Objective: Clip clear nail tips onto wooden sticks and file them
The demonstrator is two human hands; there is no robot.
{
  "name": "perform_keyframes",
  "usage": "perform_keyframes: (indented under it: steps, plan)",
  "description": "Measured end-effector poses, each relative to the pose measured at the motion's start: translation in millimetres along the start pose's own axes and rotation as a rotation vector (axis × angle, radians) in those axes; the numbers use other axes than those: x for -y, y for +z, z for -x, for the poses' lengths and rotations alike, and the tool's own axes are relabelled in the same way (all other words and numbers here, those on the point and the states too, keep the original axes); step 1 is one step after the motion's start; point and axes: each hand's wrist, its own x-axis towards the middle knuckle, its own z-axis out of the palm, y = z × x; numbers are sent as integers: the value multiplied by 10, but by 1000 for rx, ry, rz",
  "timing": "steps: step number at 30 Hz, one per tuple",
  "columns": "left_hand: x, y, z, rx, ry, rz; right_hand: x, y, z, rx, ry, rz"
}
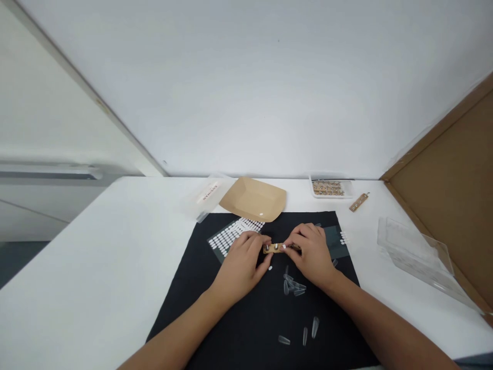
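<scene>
My left hand (pixel 244 259) is closed on the left end of a small wooden strip (pixel 274 248) with round metal studs, held just over the black mat (pixel 239 318). At the strip's other end, my right hand (pixel 311 252) is closed, its fingertips gripping that end. A white oval sticker (pixel 284 246) shows at the right fingertips; whether it is stuck to a stud cannot be told. Another white oval sticker (pixel 270 267) lies on the mat below the strip. Sheets of white oval stickers (pixel 227 237) lie partly under my left hand. Clear false nails (pixel 295 285) are piled nearby.
Beyond the mat are a brown paper tray (pixel 252 198), a frosted pouch (pixel 211 195) and a clear box (pixel 332 188) of studded strips. One studded strip (pixel 359 202) lies beside it. A clear plastic case (pixel 416 252) stands at right, near a cardboard panel (pixel 454 185).
</scene>
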Motion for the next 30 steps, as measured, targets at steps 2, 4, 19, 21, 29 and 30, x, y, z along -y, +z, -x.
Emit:
perform_keyframes:
  steps: [2, 4, 19, 21, 29, 30]
  plan:
    - [2, 3, -4, -5, 6, -3, 3, -5, -1, -57, -33, -27]
    - [-2, 0, -14, -8, 19, -10, 9, -19, -2, -117, -85, -76]
    - [-294, -252, -21, -371, 290, 91, 189, -200, 106, -152, -249, -310]
    - [-292, -217, 3, -361, 326, 140, 208, -266, 158, -86, -267, -332]
    - [-325, -185, 67, -138, 448, 272, 171, -307, 324, 142, -235, -364]
    - [-338, -187, 61, -114, 451, 276, 164, -293, 331, 142, -222, -340]
